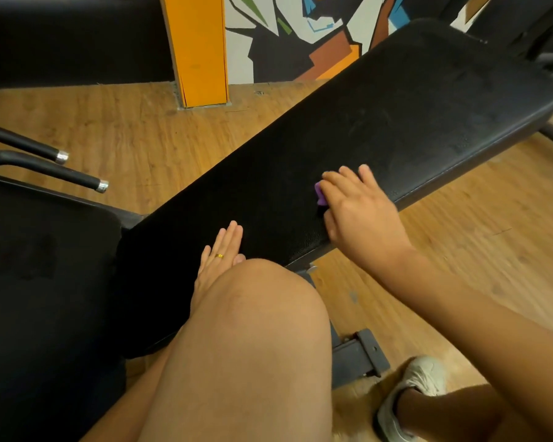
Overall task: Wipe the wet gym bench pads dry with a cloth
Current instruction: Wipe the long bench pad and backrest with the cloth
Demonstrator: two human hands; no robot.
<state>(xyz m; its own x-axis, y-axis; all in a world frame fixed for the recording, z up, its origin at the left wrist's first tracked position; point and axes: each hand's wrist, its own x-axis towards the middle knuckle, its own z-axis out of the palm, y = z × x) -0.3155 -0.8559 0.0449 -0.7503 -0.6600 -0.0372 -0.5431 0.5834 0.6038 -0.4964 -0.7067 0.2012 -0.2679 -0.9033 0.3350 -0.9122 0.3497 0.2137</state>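
A long black bench pad [348, 132] runs from the lower middle up to the far right. My right hand [358, 212] lies on its near edge with fingers spread, pressing a purple cloth [320, 193] flat against the pad. Only a small corner of the cloth shows past my fingers. My left hand [219, 253] rests flat on the pad's lower end, fingers straight and together, a gold ring on one finger. My bare knee [253, 330] covers that hand's wrist. A second black seat pad [42, 266] sits at the left.
Two black handle bars with chrome caps [101, 186] stick out at the left. An orange pillar [198, 49] and a painted wall stand behind on wooden flooring. The bench's metal foot [361, 355] and my white shoe [412, 390] are at the lower right.
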